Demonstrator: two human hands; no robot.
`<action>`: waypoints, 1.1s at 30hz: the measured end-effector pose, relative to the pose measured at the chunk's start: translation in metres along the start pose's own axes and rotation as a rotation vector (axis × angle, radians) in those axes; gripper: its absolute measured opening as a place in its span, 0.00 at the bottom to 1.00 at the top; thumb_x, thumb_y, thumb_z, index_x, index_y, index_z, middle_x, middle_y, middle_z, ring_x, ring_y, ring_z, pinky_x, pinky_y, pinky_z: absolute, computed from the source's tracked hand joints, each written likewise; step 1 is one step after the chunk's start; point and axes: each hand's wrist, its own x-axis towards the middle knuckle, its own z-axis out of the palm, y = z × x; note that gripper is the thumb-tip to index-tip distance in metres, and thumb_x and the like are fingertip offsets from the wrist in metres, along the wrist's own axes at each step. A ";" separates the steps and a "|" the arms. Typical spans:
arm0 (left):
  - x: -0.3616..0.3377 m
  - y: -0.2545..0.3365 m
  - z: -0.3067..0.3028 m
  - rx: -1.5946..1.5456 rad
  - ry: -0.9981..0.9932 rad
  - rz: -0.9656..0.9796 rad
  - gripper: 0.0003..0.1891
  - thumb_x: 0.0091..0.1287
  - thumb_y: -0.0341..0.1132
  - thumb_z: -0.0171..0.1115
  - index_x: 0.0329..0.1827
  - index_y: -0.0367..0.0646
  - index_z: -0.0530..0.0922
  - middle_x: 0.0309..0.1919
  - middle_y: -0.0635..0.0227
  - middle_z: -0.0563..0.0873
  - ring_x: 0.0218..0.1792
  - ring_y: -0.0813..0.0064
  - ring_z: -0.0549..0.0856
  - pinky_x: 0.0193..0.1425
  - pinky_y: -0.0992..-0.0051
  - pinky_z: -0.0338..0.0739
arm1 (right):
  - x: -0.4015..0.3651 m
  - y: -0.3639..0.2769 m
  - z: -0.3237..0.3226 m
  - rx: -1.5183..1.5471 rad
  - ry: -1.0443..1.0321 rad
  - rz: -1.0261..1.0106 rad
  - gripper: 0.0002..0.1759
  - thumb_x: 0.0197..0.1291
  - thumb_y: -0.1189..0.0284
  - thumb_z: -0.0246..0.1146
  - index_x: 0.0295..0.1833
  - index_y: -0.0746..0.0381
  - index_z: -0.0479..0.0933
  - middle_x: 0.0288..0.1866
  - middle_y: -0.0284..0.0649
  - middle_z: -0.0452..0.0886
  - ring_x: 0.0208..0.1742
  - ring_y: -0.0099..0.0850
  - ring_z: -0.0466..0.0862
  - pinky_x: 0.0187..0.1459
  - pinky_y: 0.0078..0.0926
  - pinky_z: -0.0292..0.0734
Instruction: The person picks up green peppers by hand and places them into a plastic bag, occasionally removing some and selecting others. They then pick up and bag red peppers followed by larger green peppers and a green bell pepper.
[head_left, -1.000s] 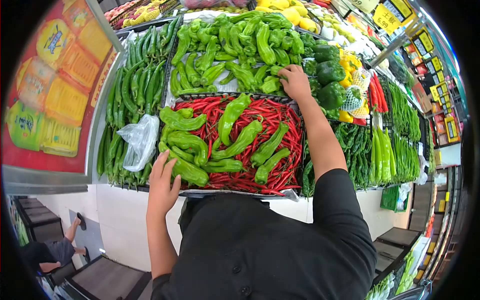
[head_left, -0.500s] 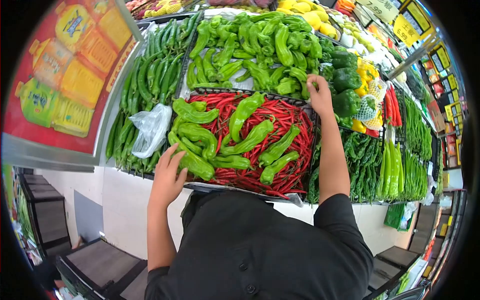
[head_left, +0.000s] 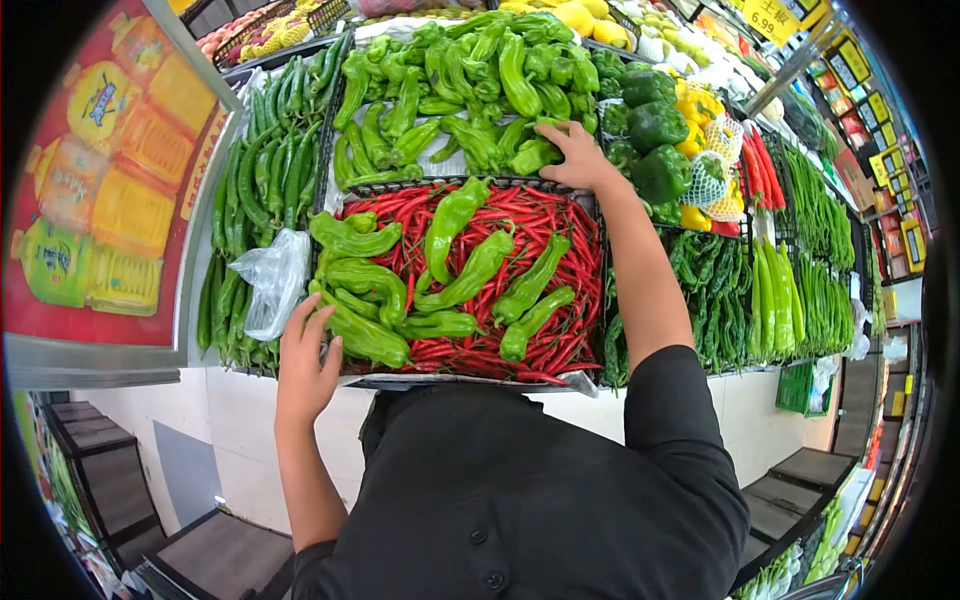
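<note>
My right hand [head_left: 578,160] reaches into the back crate with its fingers spread. Thumb and fingertips lie around the end of a green pepper [head_left: 534,155], apparently touching it; whether they grip is hard to see. My left hand [head_left: 308,365] is at the front left edge of the chili crate, fingers apart and holding nothing. Its fingertips are close to a large wrinkled green pepper [head_left: 365,333]. That pepper and several others, such as the curved one [head_left: 452,228], lie loose on a bed of thin red chilies [head_left: 562,360].
Long green peppers [head_left: 262,185] fill the left crate, with a crumpled clear plastic bag [head_left: 275,283] on them. Dark green bell peppers [head_left: 657,130] and yellow peppers in white netting [head_left: 712,172] stand at the right. A metal-framed poster panel [head_left: 110,190] borders the far left.
My right hand has moved left over the back crate, and its fingers have opened out from a pinch. My left hand stays at the front edge. The view has shifted slightly.
</note>
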 end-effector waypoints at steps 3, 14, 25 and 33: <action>-0.009 -0.003 0.001 -0.019 0.019 -0.016 0.23 0.66 0.25 0.62 0.66 0.40 0.76 0.71 0.54 0.73 0.71 0.49 0.72 0.74 0.58 0.65 | 0.008 -0.026 -0.006 -0.181 -0.062 0.083 0.45 0.44 0.55 0.78 0.73 0.33 0.71 0.78 0.44 0.59 0.79 0.53 0.59 0.71 0.56 0.68; -0.009 -0.014 0.009 0.060 -0.002 0.048 0.25 0.61 0.21 0.60 0.64 0.42 0.77 0.70 0.54 0.74 0.70 0.50 0.73 0.73 0.56 0.66 | 0.012 0.036 0.007 0.138 0.469 -0.202 0.26 0.46 0.75 0.75 0.56 0.58 0.82 0.57 0.47 0.79 0.60 0.48 0.78 0.63 0.43 0.75; 0.013 -0.094 -0.030 0.253 0.249 -0.194 0.27 0.58 0.33 0.72 0.61 0.42 0.77 0.63 0.56 0.77 0.66 0.51 0.74 0.68 0.55 0.68 | -0.087 -0.047 -0.047 1.636 0.753 -0.015 0.14 0.74 0.70 0.61 0.61 0.61 0.76 0.62 0.44 0.80 0.57 0.37 0.83 0.63 0.41 0.80; 0.023 -0.141 -0.019 0.023 0.429 -0.070 0.13 0.65 0.26 0.61 0.52 0.40 0.81 0.40 0.63 0.86 0.43 0.64 0.85 0.51 0.67 0.77 | -0.141 -0.163 -0.027 1.829 0.459 -0.009 0.24 0.72 0.64 0.57 0.70 0.60 0.69 0.68 0.54 0.76 0.69 0.51 0.79 0.65 0.41 0.78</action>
